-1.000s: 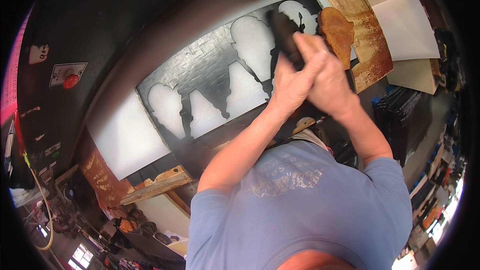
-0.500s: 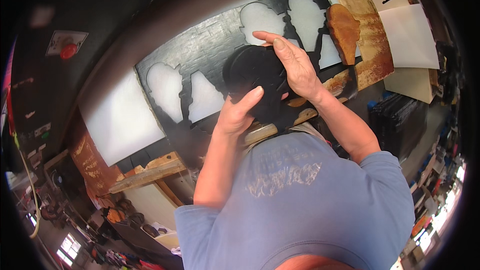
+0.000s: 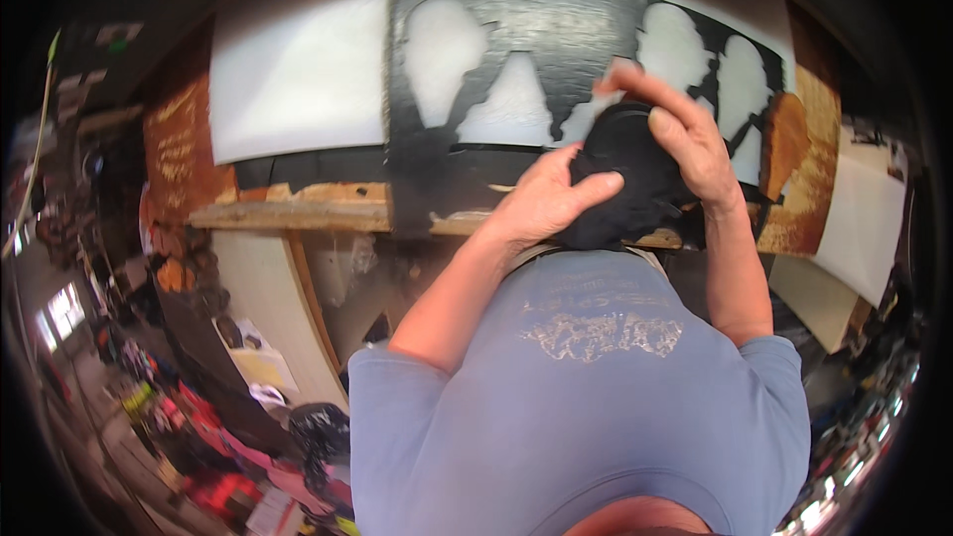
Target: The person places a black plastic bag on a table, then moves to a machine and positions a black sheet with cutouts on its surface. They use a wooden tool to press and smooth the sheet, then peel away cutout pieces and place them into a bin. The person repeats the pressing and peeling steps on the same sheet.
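Observation:
My left hand (image 3: 552,197) grips a dark bundle of black cut-out pieces (image 3: 635,164) in front of my shirt, its thumb lying on top and its other fingers underneath. At the right edge, my right hand (image 3: 685,139) is curled around the same pieces, its fingers reaching over their far rim. How many pieces there are I cannot tell. Behind them lies a black sheet (image 3: 566,5) with several shaped holes, through which a white board (image 3: 303,79) shows. A brown shaped block (image 3: 785,146) rests at the sheet's right end.
A rusty brown table surface (image 3: 184,134) shows at both ends of the board. Along the near edge runs a worn wooden rail (image 3: 298,213). White sheets (image 3: 866,213) stand at the right, and a black plastic bag (image 3: 323,432) lies low on the left.
The view has swung leftward, so the bench appears more level and the sheet sits further right. Both hands keep hold of the black pieces, which now look closer to my body.

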A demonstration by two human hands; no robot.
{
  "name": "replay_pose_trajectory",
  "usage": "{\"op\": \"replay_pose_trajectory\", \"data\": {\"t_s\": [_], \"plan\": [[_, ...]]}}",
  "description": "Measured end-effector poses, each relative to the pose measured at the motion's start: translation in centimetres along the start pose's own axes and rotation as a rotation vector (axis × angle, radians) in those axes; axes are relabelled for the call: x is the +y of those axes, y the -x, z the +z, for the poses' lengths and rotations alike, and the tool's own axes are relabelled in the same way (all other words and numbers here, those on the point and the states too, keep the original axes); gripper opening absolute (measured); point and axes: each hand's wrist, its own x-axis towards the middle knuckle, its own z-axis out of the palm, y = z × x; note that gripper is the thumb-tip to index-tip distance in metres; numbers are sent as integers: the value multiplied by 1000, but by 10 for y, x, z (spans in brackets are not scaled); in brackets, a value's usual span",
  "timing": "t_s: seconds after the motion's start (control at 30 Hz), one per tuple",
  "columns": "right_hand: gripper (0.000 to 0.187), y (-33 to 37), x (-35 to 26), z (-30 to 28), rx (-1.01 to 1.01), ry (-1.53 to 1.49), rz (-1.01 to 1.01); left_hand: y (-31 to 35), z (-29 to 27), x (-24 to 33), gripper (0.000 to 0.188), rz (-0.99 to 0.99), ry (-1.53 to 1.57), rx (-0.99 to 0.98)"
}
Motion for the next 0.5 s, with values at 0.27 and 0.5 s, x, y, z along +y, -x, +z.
{"op": "replay_pose_trajectory", "data": {"t_s": [0.27,0.5], "plan": [[32,28,11,26,-5,25,214,36,1,-47,42,151,-63,37],[35,6,-5,22,47,13,250,52,-6,-38,45,274,114,170]]}}
